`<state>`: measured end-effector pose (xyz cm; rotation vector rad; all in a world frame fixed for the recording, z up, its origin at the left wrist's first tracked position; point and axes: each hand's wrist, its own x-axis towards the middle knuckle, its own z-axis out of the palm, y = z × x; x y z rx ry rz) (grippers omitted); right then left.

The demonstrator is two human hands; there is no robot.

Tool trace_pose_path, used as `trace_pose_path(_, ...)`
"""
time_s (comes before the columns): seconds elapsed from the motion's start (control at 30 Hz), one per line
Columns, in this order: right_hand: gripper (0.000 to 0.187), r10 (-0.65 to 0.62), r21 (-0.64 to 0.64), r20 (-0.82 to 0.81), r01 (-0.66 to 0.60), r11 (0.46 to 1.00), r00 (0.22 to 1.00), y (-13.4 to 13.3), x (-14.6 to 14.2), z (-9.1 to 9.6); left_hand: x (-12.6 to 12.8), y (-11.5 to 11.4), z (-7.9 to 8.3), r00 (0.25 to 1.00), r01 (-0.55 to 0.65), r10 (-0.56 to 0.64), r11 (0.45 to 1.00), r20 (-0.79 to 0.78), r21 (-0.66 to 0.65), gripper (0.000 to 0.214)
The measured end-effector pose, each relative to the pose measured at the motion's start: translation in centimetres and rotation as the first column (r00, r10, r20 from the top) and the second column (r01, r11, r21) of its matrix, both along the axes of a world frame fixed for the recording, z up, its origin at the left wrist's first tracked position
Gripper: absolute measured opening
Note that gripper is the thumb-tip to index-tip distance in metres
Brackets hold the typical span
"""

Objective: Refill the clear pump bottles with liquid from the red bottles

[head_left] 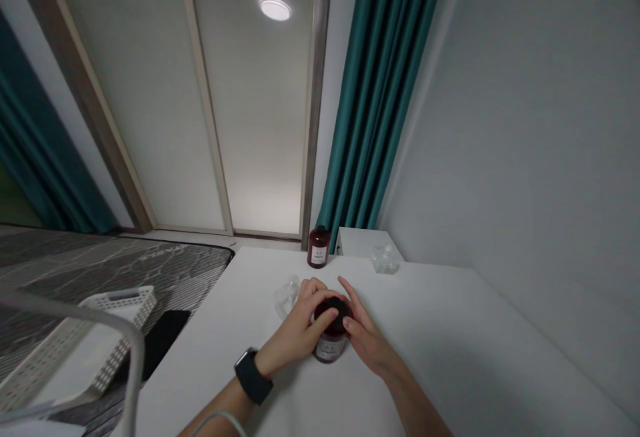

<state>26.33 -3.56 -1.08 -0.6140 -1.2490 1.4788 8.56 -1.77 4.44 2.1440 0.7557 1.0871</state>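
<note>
A dark brown bottle point(330, 350) with a pale label and a wide black cap point(336, 309) stands on the white table point(440, 330) in front of me. My left hand point(302, 325), with a dark watch on its wrist, closes round the bottle's top from the left, thumb against the cap. From the right, my right hand point(369, 342) holds the same top, its thumb by the cap's edge and its index finger stretched upward. Crumpled clear plastic point(286, 295) lies just behind my left hand. Some of my fingers are hidden behind the bottle.
A second brown bottle point(319, 247) stands upright at the table's far edge. More crumpled clear plastic point(385, 259) lies at the far right. Left of the table are a white perforated basket point(103, 370) and a curved pale tube point(135, 363). A wall point(540, 157) borders the right side.
</note>
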Motion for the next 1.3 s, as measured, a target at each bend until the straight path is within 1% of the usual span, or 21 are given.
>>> trace_pose_path(0.13,0.077,-0.006,-0.001,0.005,0.006,1.000,1.000,-0.1,0.0,0.3,0.2,-0.1,-0.1,1.000,-0.026,0.026,1.000,0.004,-0.007,0.021)
trace_pose_path(0.3,0.077,0.006,0.036,0.026,-0.007,0.999,1.000,-0.1,0.2,0.6,0.5,0.1,-0.1,0.998,-0.047,0.048,0.998,0.043,-0.028,0.014)
trace_pose_path(0.47,0.081,0.010,0.048,0.082,-0.014,0.999,0.997,-0.1,0.6,0.7,0.7,0.4,-1.2,0.985,-0.095,0.099,0.995,0.144,-0.034,0.010)
trace_pose_path(0.57,0.082,0.012,0.049,0.083,-0.016,0.999,0.996,-0.1,0.8,0.7,0.5,0.3,-1.9,0.973,-0.072,0.076,0.997,0.216,-0.026,0.011)
trace_pose_path(0.7,0.085,0.033,0.055,0.058,-0.036,0.998,0.998,-0.1,0.7,0.8,0.2,-0.2,-2.4,0.960,-0.022,0.031,0.999,0.277,-0.038,0.016)
trace_pose_path(0.77,0.085,0.037,0.053,0.056,-0.040,0.998,0.998,-0.1,0.7,0.9,0.2,-0.4,-2.6,0.952,-0.059,0.065,0.998,0.299,-0.029,0.018)
trace_pose_path(0.9,0.084,0.032,0.059,0.072,-0.036,0.998,0.997,-0.1,0.8,0.9,0.3,-0.7,-2.6,0.933,-0.180,0.163,0.983,0.322,0.026,0.021)
trace_pose_path(0.93,0.084,0.028,0.062,0.076,-0.033,0.998,0.997,-0.1,0.8,0.9,0.3,-0.8,-2.6,0.934,-0.185,0.165,0.982,0.315,0.035,0.022)
trace_pose_path(1.03,0.082,0.021,0.063,0.084,-0.026,0.998,0.996,-0.2,0.9,0.8,0.2,-1.0,-2.4,0.955,-0.146,0.130,0.989,0.266,0.038,0.031)
trace_pose_path(1.1,0.082,0.024,0.065,0.087,-0.030,0.997,0.996,-0.2,0.9,0.9,0.2,-1.1,-2.4,0.963,-0.129,0.115,0.991,0.242,0.041,0.033)
trace_pose_path(1.3,0.082,0.026,0.064,0.091,-0.032,0.997,0.996,-0.4,0.9,1.1,0.3,-1.0,-3.0,0.935,-0.223,0.183,0.970,0.305,0.099,0.028)
